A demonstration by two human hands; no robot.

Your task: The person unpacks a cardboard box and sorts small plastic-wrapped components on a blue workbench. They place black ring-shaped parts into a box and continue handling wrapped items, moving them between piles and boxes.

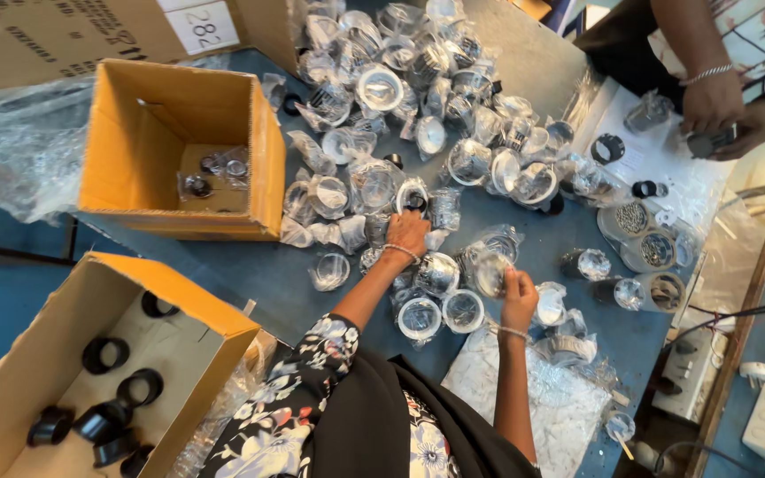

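A large heap of round shiny metal parts, each in a clear plastic bag, covers the blue-grey table. My left hand rests palm down on bagged parts at the near edge of the heap. My right hand pinches one bagged shiny part and holds it just above the table. Two more round parts lie between my arms.
An open cardboard box with a few bagged parts stands at the left. A nearer box holds several black rings. Another person's hands work at the far right beside tape rolls. Empty plastic bags lie near me.
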